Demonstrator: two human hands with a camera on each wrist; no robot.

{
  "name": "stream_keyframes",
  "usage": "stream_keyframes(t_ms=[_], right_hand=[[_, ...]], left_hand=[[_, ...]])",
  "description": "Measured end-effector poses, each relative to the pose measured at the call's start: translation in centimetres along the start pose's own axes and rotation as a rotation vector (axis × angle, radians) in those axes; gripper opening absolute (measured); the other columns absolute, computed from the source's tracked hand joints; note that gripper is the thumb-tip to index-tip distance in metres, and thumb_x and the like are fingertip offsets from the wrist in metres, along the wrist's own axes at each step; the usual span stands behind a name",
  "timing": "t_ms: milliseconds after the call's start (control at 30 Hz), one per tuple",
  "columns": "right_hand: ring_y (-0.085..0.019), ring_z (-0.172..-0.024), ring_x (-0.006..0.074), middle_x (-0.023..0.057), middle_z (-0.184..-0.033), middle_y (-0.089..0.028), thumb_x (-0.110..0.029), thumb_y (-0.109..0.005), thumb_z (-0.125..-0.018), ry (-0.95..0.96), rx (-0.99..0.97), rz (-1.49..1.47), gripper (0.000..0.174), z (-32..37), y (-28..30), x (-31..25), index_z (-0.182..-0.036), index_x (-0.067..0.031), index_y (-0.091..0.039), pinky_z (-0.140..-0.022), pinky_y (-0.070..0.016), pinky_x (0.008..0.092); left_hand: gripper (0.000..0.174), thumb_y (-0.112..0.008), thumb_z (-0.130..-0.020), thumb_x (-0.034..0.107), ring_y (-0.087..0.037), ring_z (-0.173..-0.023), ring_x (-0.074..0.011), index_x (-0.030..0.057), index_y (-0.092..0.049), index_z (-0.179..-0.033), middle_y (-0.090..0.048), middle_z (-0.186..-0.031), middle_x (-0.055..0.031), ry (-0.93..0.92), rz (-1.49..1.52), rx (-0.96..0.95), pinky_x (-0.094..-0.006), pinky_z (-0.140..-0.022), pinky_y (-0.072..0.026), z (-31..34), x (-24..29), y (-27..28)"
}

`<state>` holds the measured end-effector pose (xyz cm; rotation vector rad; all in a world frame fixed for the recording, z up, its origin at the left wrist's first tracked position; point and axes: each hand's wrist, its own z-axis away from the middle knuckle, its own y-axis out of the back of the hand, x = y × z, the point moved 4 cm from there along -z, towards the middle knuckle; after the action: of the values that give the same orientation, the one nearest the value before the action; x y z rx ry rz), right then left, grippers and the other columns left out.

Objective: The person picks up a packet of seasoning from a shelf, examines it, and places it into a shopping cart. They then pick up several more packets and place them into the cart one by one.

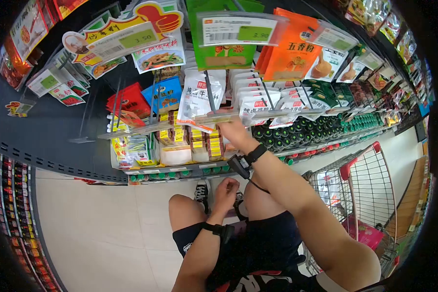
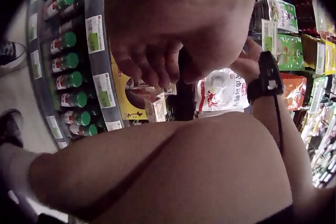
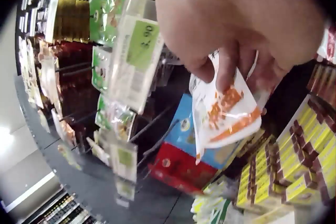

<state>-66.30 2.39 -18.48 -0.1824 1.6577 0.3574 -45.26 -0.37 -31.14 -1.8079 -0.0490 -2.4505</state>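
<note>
My right hand [image 1: 235, 134] reaches up to the rack and grips a white seasoning packet [image 1: 199, 100]. The right wrist view shows the fingers of that hand [image 3: 241, 19] curled over the edge of the packet [image 3: 228, 111], whose visible face has an orange food picture. It hangs at a metal hook with a clear price-tag holder at its front. More white packets [image 1: 258, 100] hang just to the right. My left hand [image 1: 226, 193] hovers by the knees, fingers loosely curled around nothing; the left wrist view has this hand [image 2: 184, 29] in front of the lower shelves.
Blue [image 1: 164, 95] and red packets [image 1: 131, 102] hang to the left. Below stand yellow-brown boxes [image 1: 199, 143] and rows of dark-capped jars [image 1: 297, 131]. Price tags [image 1: 238, 30] jut out above. A shopping cart [image 1: 374, 190] stands at the right.
</note>
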Motion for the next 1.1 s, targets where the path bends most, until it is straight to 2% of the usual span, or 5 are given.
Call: stream_keyframes(t_ms=[333,700,833,1000,1100], right_hand=[[-0.053,-0.075,0.0083,0.0038,-0.081,-0.060,-0.017,-0.076,-0.087,-0.106,0.004,-0.089,0.020,5.9,3.0,-3.5,-0.085,-0.0033,-0.062,-0.064,-0.0442,0.0244],[-0.053,-0.084,0.0085,-0.0007,-0.086,-0.057,-0.009,-0.072,-0.089,-0.051,-0.004,-0.193,0.015,13.6,2.9,-4.0,-0.086,-0.0071,-0.057,-0.075,-0.0447,0.0255],[-0.049,-0.108,0.0156,0.0082,-0.118,-0.053,-0.012,-0.072,-0.089,-0.019,-0.193,-0.212,0.020,18.7,4.7,-5.0,-0.096,-0.0071,-0.054,-0.092,-0.0432,0.0299],[-0.049,-0.124,0.0190,0.0109,-0.130,-0.052,-0.001,-0.065,-0.091,0.292,-0.092,-0.099,0.064,23.4,6.5,-7.4,-0.147,-0.0078,-0.035,-0.104,-0.0411,0.0337],[-0.060,-0.107,0.0155,0.0107,-0.115,-0.063,-0.006,-0.068,-0.092,0.103,-0.184,-0.378,0.075,24.8,7.1,-6.8,-0.153,-0.0058,-0.024,-0.091,-0.0498,0.0317]], left_hand=[[0.005,-0.058,-0.090,0.003,-0.055,-0.076,-0.0097,0.0026,-0.061,-0.094,-0.061,-0.083,-0.0010,-0.075,0.135,0.135,-0.0239,-0.071,-0.0449,1.3,-0.6,1.8],[0.014,-0.052,-0.101,0.017,-0.052,-0.075,-0.0123,0.0076,-0.058,-0.094,-0.057,-0.082,-0.0018,-0.203,0.351,0.134,-0.0270,-0.070,-0.0430,6.3,3.2,1.4],[0.054,-0.047,-0.101,0.045,-0.063,-0.099,-0.0200,-0.0009,-0.051,-0.130,-0.063,-0.117,-0.0110,-0.267,0.646,-0.007,-0.0364,-0.087,-0.0500,8.4,5.6,1.4],[0.043,-0.048,-0.102,0.027,-0.064,-0.104,-0.0204,-0.0006,-0.049,-0.135,-0.062,-0.126,-0.0123,-0.216,0.295,-0.014,-0.0353,-0.086,-0.0533,10.8,9.3,1.0],[0.042,-0.066,-0.093,0.010,-0.063,-0.108,-0.0175,-0.0044,-0.052,-0.131,-0.062,-0.126,-0.0119,-0.312,0.148,0.015,-0.0319,-0.089,-0.0526,11.9,11.4,-0.3]])
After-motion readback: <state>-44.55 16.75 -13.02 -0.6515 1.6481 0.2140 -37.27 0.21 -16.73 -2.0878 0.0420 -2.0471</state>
